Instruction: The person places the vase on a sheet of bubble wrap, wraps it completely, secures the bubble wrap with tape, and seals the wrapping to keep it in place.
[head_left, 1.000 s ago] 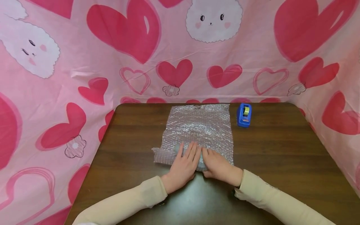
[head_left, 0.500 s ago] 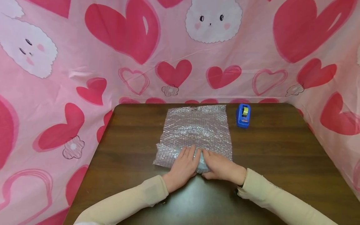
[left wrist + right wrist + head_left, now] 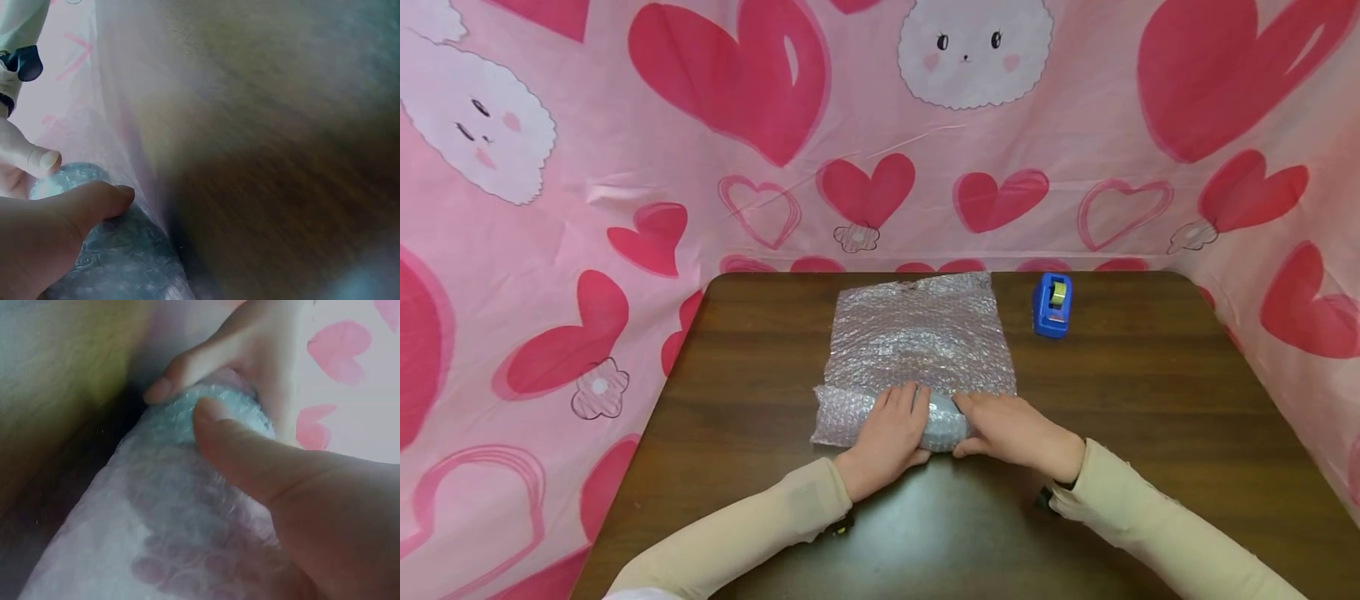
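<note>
A sheet of transparent bubble wrap point(image 3: 917, 333) lies on the table, its near end wound into a roll point(image 3: 945, 422) around something bluish-grey. The wrapped thing is mostly hidden by the plastic and the hands. My left hand point(image 3: 891, 433) holds the roll left of its middle, fingers over the top and thumb on the near side. Farther right, my right hand point(image 3: 1011, 425) grips the roll's right part in the same way. The left wrist view shows the left thumb point(image 3: 94, 203) against the plastic. In the right wrist view, the right thumb point(image 3: 237, 444) presses on the bubbles.
A blue tape dispenser point(image 3: 1051, 307) with a roll of yellowish tape stands at the back right, beside the bubble wrap. The dark wooden table point(image 3: 737, 375) ends at a pink curtain point(image 3: 880, 125) printed with hearts.
The roll's left end has evened out, and the flat sheet's far edge has shifted slightly left. My right hand has slid right along the roll, away from the left hand.
</note>
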Tool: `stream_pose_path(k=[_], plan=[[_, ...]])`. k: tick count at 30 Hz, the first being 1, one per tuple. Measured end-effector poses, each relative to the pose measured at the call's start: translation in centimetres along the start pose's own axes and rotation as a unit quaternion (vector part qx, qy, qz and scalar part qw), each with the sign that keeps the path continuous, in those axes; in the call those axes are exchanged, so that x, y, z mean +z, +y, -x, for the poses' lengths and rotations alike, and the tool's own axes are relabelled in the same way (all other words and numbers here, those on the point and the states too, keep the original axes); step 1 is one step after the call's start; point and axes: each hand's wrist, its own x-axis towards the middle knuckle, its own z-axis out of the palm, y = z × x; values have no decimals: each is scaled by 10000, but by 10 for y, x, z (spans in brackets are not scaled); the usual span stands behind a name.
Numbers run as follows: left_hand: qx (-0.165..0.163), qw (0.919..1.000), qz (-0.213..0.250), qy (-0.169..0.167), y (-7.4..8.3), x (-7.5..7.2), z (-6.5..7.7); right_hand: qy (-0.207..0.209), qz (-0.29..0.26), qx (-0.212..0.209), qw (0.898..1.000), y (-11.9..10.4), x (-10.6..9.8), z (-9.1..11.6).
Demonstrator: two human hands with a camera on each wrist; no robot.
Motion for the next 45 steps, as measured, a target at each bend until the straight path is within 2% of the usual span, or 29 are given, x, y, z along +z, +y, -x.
stream_pose_path(k=[3,6,9,12,16,19,22,27,29,35,37,39,42,45], plan=[[-94,9999,46,-67,2,0,-1,39,216,48,9997,2,1,1],[-123,9999,18,-74,5,0,-1,505,1059,209,9929,-8,5,5],[-126,9999,-28,10,8,1,-1,1237,2041,349,9705,-27,20,10],[-193,9997,-79,102,10,3,-1,1880,2666,296,9448,-42,42,12],[-235,9993,-226,179,11,4,-2,2519,3039,269,9184,-43,66,4],[-220,9990,-314,234,11,5,-2,2790,3019,251,9113,-34,74,-6],[-210,9990,-325,212,11,4,-3,2629,2973,112,9178,-23,74,-11],[-191,9995,-229,-74,12,1,-4,1941,2494,-42,9487,-12,69,-10],[-204,9994,-210,-163,13,-1,-2,1788,2270,-79,9573,-10,68,-9],[-361,9987,-328,-122,20,-2,4,1570,2124,-306,9640,-5,66,-5],[-402,9981,-465,-103,23,-1,4,1421,1951,-417,9695,-1,62,-2],[-438,9970,-635,-109,28,-1,2,1183,1580,-557,9787,7,54,1],[-410,9953,-849,-236,32,-2,0,727,682,-686,9926,18,40,6],[-406,9945,-866,-434,36,-4,-1,249,-124,-740,9969,33,27,8]])
